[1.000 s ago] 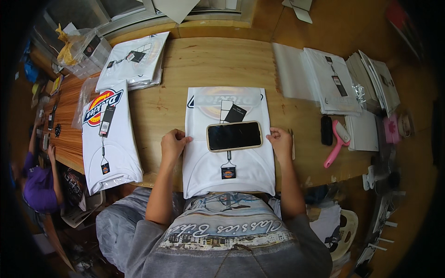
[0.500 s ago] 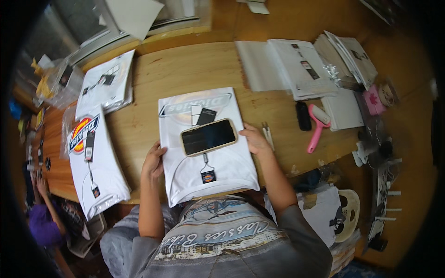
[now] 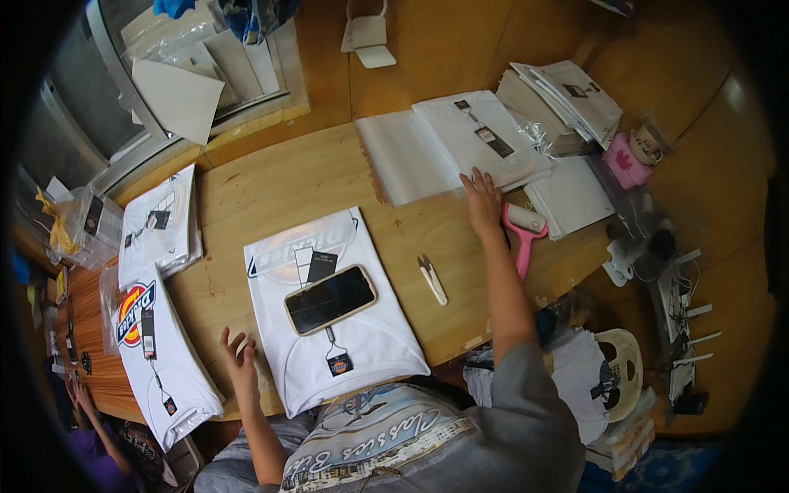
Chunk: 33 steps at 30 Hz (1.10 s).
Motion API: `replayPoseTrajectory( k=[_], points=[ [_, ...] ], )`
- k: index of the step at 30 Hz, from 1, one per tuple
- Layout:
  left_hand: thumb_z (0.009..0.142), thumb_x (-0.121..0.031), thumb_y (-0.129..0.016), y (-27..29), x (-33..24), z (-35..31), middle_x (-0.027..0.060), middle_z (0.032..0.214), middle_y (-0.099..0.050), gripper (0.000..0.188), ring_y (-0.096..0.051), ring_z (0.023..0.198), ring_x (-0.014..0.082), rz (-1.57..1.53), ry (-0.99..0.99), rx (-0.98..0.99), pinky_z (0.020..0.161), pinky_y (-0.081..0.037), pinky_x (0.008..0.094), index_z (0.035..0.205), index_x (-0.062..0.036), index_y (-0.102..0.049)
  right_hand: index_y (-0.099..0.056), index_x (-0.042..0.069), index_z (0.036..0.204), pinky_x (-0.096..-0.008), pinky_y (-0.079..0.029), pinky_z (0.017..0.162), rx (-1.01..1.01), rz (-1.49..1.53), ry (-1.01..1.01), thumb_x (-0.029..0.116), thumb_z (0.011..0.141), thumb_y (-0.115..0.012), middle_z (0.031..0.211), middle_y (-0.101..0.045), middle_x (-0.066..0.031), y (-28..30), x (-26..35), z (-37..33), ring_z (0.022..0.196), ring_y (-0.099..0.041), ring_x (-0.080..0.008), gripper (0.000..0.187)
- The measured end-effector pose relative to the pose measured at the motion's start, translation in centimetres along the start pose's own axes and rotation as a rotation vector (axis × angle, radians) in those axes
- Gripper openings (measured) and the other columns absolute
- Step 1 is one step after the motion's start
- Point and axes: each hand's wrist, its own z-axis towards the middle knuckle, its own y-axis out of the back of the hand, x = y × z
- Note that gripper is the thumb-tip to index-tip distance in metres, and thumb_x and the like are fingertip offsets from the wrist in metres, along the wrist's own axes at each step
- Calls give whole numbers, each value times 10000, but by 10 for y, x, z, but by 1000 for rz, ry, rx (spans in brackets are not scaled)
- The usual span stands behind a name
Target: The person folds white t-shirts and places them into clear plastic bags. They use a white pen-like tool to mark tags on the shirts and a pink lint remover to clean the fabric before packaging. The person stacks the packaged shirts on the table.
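Note:
A folded white T-shirt (image 3: pixel 386 329) with hang tags lies on the table in front of me. A smartphone (image 3: pixel 330 301) in a light case rests screen up on its middle. Just off the shirt's left edge is my left hand (image 3: pixel 240 363), open and holding nothing. My right hand (image 3: pixel 483 197) reaches far right, open, its fingertips at the near edge of a bagged white T-shirt (image 3: pixel 516 160) beside flat clear plastic bags (image 3: pixel 403 160); whether it presses on them I cannot tell. Between shirt and right forearm lie thread snips (image 3: pixel 432 281).
A pink lint roller (image 3: pixel 526 228) lies right of my right wrist, by white sheets (image 3: pixel 569 201) and a pink container (image 3: pixel 627 161). On the left are bagged shirts (image 3: pixel 156 222) and another folded white shirt (image 3: pixel 164 370). Another person's hand (image 3: pixel 80 401) shows at far left.
Both hands have let go of the shirt's sides. My right hand has moved forward and right to the bagged shirt; my left has drawn slightly away. The view has shifted.

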Motion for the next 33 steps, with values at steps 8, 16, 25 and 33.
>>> replayPoseTrajectory(
  k=[8,16,25,33],
  points=[
    [802,24,-434,-18,-21,-8,113,1044,-484,449,-491,905,157,79,-137,55,801,-389,257,1225,-87,-331,-612,104,824,-388,-460,580,499,313,-246,288,714,-588,651,-600,-118,-16,-23,34,654,-592,-284,216],
    [761,-17,-561,-118,-41,-20,135,1031,-539,570,-519,973,193,13,-217,603,818,-426,297,1261,-56,-292,-465,79,903,-335,-446,429,256,1141,-163,109,818,-487,543,-545,-119,92,165,86,500,-587,-234,92],
    [801,-32,-490,-127,-48,14,147,917,-564,462,-573,724,184,-512,197,250,576,-492,266,1213,-39,-282,-336,73,1163,-295,-412,821,789,2033,36,59,788,-532,1075,-503,-154,141,267,54,988,-510,-223,424],
    [837,-53,-406,-48,-35,57,183,1057,-520,446,-551,891,245,-771,290,181,752,-486,345,1241,-47,-218,-422,140,1179,-441,-227,956,523,1076,790,291,557,-729,1270,-304,-132,175,220,-40,1164,-300,-307,710]
  ],
)
